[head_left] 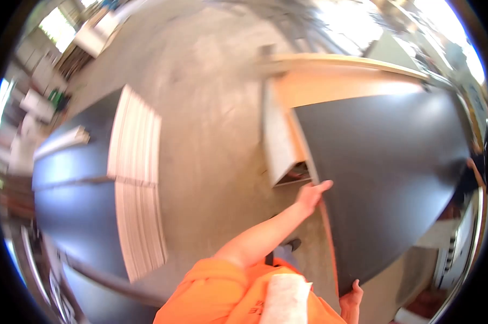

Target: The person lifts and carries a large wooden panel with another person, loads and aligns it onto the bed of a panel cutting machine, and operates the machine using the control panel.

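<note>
Holds the dark panel (pixel 387 183) with the left hand (pixel 311 196) clamped on its side edge and the right hand (pixel 352 298) clamped at its corner. Has it partly over the orange bench (pixel 330 89), well apart from the stacked panels (pixel 137 143).

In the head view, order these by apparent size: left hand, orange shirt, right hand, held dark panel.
Largest to smallest:
1. Dark panel
2. Orange shirt
3. Left hand and right hand: too alike to rank.
</note>
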{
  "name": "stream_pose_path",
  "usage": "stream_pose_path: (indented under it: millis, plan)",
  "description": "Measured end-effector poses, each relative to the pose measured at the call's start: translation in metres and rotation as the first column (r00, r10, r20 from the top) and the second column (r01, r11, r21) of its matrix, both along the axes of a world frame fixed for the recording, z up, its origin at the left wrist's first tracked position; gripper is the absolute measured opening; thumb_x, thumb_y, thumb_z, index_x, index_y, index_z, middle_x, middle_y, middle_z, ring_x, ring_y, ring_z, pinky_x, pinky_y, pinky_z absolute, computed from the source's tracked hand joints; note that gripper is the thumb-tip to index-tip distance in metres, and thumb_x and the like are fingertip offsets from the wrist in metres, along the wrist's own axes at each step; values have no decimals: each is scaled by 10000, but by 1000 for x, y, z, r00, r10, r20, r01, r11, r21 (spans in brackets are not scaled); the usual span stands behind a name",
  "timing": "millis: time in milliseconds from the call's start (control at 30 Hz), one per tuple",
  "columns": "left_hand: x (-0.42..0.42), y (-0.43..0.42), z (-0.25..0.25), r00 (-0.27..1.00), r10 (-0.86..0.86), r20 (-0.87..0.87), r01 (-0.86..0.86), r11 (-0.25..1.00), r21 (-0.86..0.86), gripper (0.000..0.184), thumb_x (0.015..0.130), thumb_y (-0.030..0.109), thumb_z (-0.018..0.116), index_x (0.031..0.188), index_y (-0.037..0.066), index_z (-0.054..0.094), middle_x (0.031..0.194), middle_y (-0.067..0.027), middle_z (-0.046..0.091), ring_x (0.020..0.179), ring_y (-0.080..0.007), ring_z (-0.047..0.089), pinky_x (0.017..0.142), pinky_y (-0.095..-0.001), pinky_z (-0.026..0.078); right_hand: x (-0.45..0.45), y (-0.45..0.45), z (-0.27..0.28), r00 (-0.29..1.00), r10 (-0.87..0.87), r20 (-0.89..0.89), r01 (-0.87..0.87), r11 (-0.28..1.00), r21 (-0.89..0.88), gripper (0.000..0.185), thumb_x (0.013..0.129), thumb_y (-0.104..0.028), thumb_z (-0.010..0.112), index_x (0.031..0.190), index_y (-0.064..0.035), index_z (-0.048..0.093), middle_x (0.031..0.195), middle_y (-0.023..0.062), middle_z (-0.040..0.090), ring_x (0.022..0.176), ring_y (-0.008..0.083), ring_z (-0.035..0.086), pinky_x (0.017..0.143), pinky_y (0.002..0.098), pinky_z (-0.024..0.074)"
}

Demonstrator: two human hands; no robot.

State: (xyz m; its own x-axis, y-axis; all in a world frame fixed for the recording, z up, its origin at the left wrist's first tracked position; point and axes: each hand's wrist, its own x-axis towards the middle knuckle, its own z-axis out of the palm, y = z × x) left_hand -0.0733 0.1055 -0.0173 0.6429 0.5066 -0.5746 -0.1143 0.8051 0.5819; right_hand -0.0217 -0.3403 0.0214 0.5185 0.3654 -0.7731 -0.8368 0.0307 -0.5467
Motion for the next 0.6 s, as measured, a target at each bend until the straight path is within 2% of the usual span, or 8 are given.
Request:
stream_pose_path:
  millis: [67,133,167,367,467,500,600]
  plan:
    - [-11,-11,-1,997,69,15,-70,995,77,355,864,194,773,1123,-34,690,1018,-54,706,852,-149,657,788,-317,531,-15,-20,-1,999,16,-34,-18,998,-52,498,1054,-388,474,1404,-36,522,1424,85,581,1305,290,542,1120,436,417]
    - [-49,-13,11,999,17,47,-19,999,37,319,856,120,759,1107,-68,703,1060,-92,721,938,-184,679,868,-344,536,-29,-48,-7,998,21,-54,-26,995,-95,486,1031,-412,527,1368,-63,557,1362,68,632,1266,273,578,1080,435,461]
    - [-66,-16,11,997,43,62,-46,998,39,304,855,115,757,1092,-68,706,1043,-94,722,930,-184,679,862,-344,537,-45,-52,-9,997,68,-33,-70,994,-83,536,1035,-471,495,1380,-63,545,1394,74,607,1281,281,566,1090,443,453]
    - [-221,-34,17,990,106,90,-110,993,37,262,856,91,740,1057,-73,701,1005,-109,724,912,-206,685,842,-350,539,-167,-89,-23,967,248,-50,-253,947,-196,636,996,-552,483,1359,-36,562,1359,88,627,1258,257,579,1079,421,456]
    - [-301,-36,18,980,200,20,-201,964,176,288,862,114,750,1076,-70,695,1013,-116,723,923,-205,686,846,-354,540,-241,-102,-28,951,302,-70,-310,924,-224,687,976,-592,477,1348,-22,570,1341,95,637,1247,245,586,1073,410,458]
    - [-319,-30,4,969,241,47,-244,965,96,297,877,141,751,1069,-77,689,1008,-141,719,884,-225,700,790,-384,573,-271,-107,-29,948,310,-78,-320,919,-232,704,969,-605,475,1345,-17,573,1335,97,640,1244,241,588,1072,406,458]
    - [-418,-12,33,944,316,98,-304,945,-125,317,895,159,741,1079,-91,677,1007,-169,714,833,-259,712,712,-416,600,-362,-112,-28,941,329,-76,-337,906,-256,756,950,-645,469,1334,-4,581,1318,104,650,1232,229,595,1066,395,460]
